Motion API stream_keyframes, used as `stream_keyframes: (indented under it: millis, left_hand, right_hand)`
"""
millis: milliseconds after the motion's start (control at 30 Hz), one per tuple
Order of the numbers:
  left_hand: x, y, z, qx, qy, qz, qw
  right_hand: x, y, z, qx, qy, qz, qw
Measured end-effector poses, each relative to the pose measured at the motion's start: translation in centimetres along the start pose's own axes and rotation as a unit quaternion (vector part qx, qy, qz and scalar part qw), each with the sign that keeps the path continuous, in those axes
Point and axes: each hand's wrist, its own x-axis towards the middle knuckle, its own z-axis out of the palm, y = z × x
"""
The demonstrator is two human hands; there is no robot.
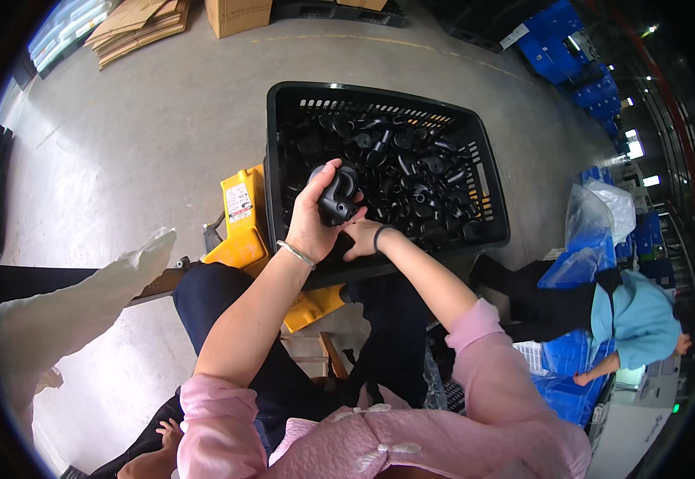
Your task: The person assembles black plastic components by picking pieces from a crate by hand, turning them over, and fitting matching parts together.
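Note:
My left hand point(309, 219) is closed around a black moulded plastic part point(337, 194) with a curved hood and a small round hole, held up over the near left of a black plastic crate point(491, 180). Just to the right and lower, my right hand point(361, 238) reaches over the crate's near side, its fingers bent together by a dark piece. What those fingers grip is hard to make out against the black. Inside the crate lie many similar black plastic parts point(403, 164), heaped loosely.
Yellow metal equipment point(245, 215) stands against the crate's left side. Flattened cardboard point(136, 28) and a cardboard box point(238, 16) are at the far left. To the right, a person in a teal top point(643, 319) is near blue crates point(567, 359). Translucent sheeting point(68, 307) hangs at left.

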Motion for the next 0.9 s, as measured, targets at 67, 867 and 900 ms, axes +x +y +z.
stream_keyframes:
  millis: [67, 867, 900]
  left_hand:
    - [-0.2, -0.1, 0.0, 0.000, 0.005, -0.002, 1.000]
    - [0.0, 1.1, -0.4, 0.055, 0.118, 0.021, 0.991]
    - [0.1, 1.0, -0.3, 0.067, 0.116, 0.023, 0.991]
  right_hand:
    - [1.0, 0.0, 0.8, -0.055, -0.030, 0.032, 0.997]
    - [-8.9, -0.9, -5.0, 0.805, 0.204, -0.185, 0.526]
    - [-9.0, -1.0, -5.2, 0.811, 0.204, -0.187, 0.516]
